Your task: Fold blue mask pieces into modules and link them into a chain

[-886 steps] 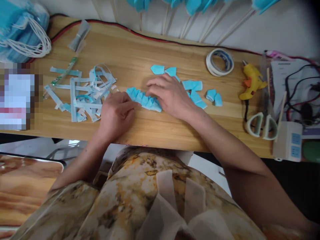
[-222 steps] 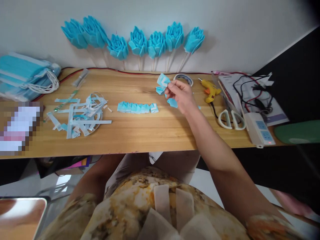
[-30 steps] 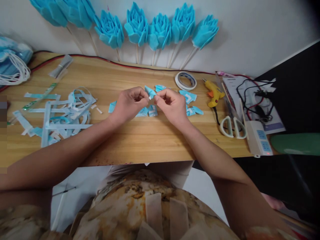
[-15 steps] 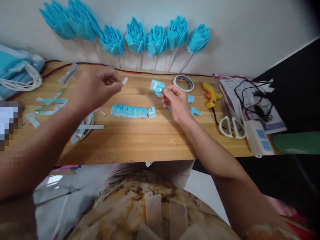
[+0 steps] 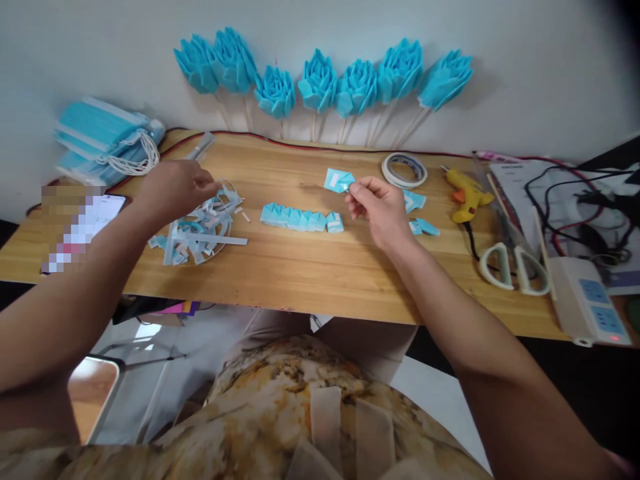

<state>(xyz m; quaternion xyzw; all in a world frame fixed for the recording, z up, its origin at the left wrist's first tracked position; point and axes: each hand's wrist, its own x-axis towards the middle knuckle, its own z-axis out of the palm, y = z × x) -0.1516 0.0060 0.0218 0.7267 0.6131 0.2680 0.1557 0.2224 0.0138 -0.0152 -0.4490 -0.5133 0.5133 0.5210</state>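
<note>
Table: a pale wooden table (image 5: 300, 273) runs the full width, its far edge against a white wall (image 5: 525, 80).
Wall: blue flowers (image 5: 320, 83) on thin sticks lean in a row against it.
Far left: a stack of masks (image 5: 100, 137) (white ear loops hanging off the side) lies at the table's back corner.
Left hand: the left hand (image 5: 173, 190) hangs over the scrap pile (image 5: 205, 227) of cut blue and white strips, fingers curled together. Whether it pinches anything cannot be told.
Centre: a folded row (image 5: 300, 218) of blue pieces lies flat between the two hands, touched by neither.
Right hand: the right hand (image 5: 383, 213) is raised above the table, thumb and forefinger pinched on a folded blue piece (image 5: 339, 180). The piece sticks out to the left of the fingertips, above and behind the row's right end.
Right of it: loose blue pieces (image 5: 423, 227), a tape roll (image 5: 404, 170), a yellow glue gun (image 5: 465, 193), scissors (image 5: 515, 267) and a power strip (image 5: 587, 300).
</note>
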